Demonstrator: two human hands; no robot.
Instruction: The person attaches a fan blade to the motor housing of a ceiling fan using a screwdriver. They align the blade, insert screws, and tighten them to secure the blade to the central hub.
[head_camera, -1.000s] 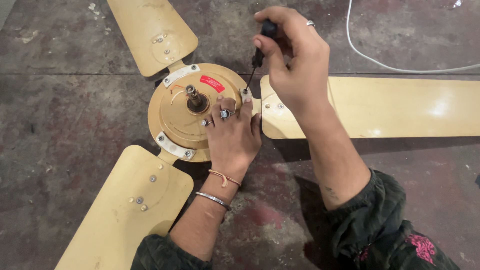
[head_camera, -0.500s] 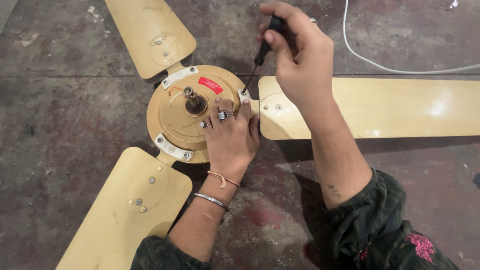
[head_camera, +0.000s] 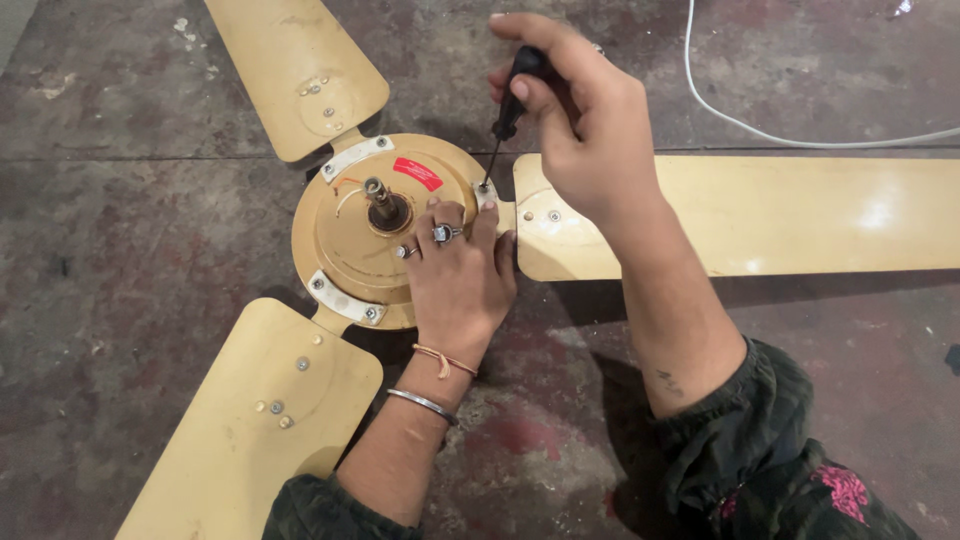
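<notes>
1. The right hand (head_camera: 590, 130) has its fingers closed round the black screwdriver (head_camera: 505, 115), which tilts from the handle, up and far, to the tip, down and near-left, on a bracket screw (head_camera: 487, 186).
2. The left hand (head_camera: 458, 270) lies flat, fingers open, on the fan motor housing (head_camera: 345, 245) on the floor, just near of that screw.
3. The right blade (head_camera: 740, 215) runs rightward.

Even soft light, sharp focus, blade (head_camera: 800, 215) glare

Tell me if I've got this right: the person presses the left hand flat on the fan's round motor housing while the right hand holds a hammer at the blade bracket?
Not quite. In the head view the right hand holds a black-handled screwdriver, not a hammer, with its tip at the blade bracket. The left hand does press on the motor housing.
</notes>
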